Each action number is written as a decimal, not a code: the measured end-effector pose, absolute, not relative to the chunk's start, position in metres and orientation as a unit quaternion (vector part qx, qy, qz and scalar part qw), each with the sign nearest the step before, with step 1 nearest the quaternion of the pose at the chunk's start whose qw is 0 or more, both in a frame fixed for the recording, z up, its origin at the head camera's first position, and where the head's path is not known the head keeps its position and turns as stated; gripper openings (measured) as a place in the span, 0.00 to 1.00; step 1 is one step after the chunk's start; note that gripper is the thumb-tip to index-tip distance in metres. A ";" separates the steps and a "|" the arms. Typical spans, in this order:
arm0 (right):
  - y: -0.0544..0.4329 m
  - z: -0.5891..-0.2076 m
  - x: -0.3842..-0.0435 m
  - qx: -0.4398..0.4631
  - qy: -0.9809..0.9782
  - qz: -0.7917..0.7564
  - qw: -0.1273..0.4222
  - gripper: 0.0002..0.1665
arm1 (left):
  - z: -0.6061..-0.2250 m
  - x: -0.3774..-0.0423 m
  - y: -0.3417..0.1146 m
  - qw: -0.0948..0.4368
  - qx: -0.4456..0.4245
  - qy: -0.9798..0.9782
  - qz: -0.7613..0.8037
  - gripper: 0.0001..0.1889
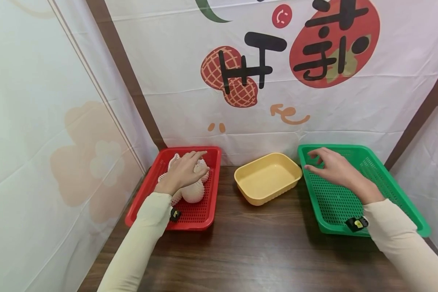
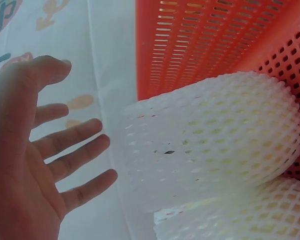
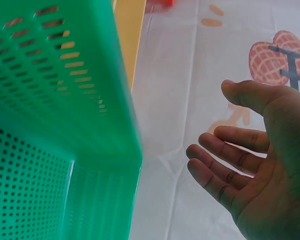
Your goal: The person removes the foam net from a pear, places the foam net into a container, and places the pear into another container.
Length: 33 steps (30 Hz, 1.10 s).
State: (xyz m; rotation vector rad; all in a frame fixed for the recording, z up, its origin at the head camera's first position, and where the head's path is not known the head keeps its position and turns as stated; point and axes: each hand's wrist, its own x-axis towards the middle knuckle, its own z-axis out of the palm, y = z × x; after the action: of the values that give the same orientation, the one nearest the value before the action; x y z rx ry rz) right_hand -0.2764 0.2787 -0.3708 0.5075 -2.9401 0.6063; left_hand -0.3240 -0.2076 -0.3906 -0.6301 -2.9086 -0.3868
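Observation:
My left hand (image 1: 184, 172) hovers over the red basket (image 1: 213, 194), fingers spread and slightly bent, holding nothing. Beneath it lie several roundish pieces in white foam netting (image 1: 193, 192); the hand covers part of them in the head view. In the left wrist view, one netted piece (image 2: 225, 135) shows yellowish through the mesh, and the fingers stand apart from it. Over the green basket (image 1: 328, 207) my right hand (image 1: 333, 168) hangs with thumb and fingers apart and nothing between them. Mesh floor and side walls of that basket show around the hand.
Between the two baskets a yellow tray (image 1: 266, 178) stands at the back of the brown wooden table (image 1: 248, 251). A white printed cloth (image 1: 182, 93) rises right behind the containers, with cloth walls at both sides. Each wrist wears a black strap.

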 end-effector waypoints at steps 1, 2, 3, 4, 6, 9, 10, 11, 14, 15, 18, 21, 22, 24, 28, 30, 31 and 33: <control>0.277 -0.371 -0.276 0.168 -0.964 0.199 0.049 0.36 | -0.390 -0.323 -0.207 0.070 -0.210 -0.967 -0.128 0.36; 0.274 -0.371 -0.275 0.169 -0.964 0.199 0.050 0.35 | -0.390 -0.322 -0.207 0.070 -0.210 -0.967 -0.129 0.36; 0.272 -0.370 -0.274 0.172 -0.963 0.200 0.052 0.35 | -0.390 -0.321 -0.207 0.070 -0.209 -0.967 -0.129 0.35; 0.270 -0.370 -0.273 0.174 -0.963 0.200 0.052 0.35 | -0.389 -0.320 -0.208 0.071 -0.209 -0.967 -0.130 0.35; 0.266 -0.370 -0.272 0.181 -0.961 0.202 0.056 0.35 | -0.389 -0.318 -0.208 0.073 -0.211 -0.966 -0.131 0.35; 0.259 -0.370 -0.269 0.193 -0.955 0.214 0.063 0.33 | -0.388 -0.316 -0.209 0.078 -0.213 -0.965 -0.129 0.35; 0.257 -0.370 -0.267 0.196 -0.954 0.218 0.065 0.33 | -0.388 -0.315 -0.210 0.080 -0.215 -0.965 -0.128 0.35; 0.254 -0.370 -0.266 0.200 -0.952 0.223 0.067 0.32 | -0.389 -0.315 -0.211 0.081 -0.216 -0.965 -0.126 0.35; 0.246 -0.370 -0.263 0.206 -0.947 0.236 0.070 0.30 | -0.389 -0.314 -0.212 0.081 -0.216 -0.965 -0.124 0.35; 0.244 -0.370 -0.263 0.207 -0.946 0.240 0.070 0.30 | -0.389 -0.313 -0.213 0.081 -0.215 -0.965 -0.124 0.34; 0.236 -0.371 -0.262 0.213 -0.942 0.250 0.068 0.30 | -0.391 -0.312 -0.215 0.083 -0.216 -0.965 -0.125 0.33; 0.228 -0.373 -0.263 0.221 -0.938 0.259 0.067 0.31 | -0.392 -0.312 -0.218 0.089 -0.222 -0.963 -0.127 0.31; 0.226 -0.374 -0.263 0.224 -0.937 0.261 0.067 0.31 | -0.392 -0.312 -0.218 0.091 -0.224 -0.962 -0.127 0.31; 0.221 -0.376 -0.264 0.227 -0.935 0.264 0.066 0.31 | -0.393 -0.312 -0.220 0.095 -0.225 -0.961 -0.127 0.30; 0.211 -0.383 -0.266 0.231 -0.932 0.272 0.061 0.31 | -0.394 -0.313 -0.222 0.099 -0.227 -0.960 -0.127 0.30; 0.206 -0.387 -0.267 0.234 -0.930 0.277 0.059 0.31 | -0.395 -0.313 -0.223 0.098 -0.227 -0.961 -0.127 0.30; 0.203 -0.388 -0.267 0.236 -0.929 0.280 0.059 0.30 | -0.395 -0.313 -0.223 0.097 -0.227 -0.961 -0.127 0.30; 0.197 -0.392 -0.267 0.238 -0.926 0.287 0.059 0.30 | -0.396 -0.313 -0.225 0.093 -0.225 -0.961 -0.129 0.31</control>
State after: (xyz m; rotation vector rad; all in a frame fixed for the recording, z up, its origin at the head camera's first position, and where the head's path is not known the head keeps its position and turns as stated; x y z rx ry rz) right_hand -0.2668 0.1968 -0.3922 0.7208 -2.8041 0.8682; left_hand -0.3127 -0.2249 -0.3961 -0.6663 -2.8529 -0.3842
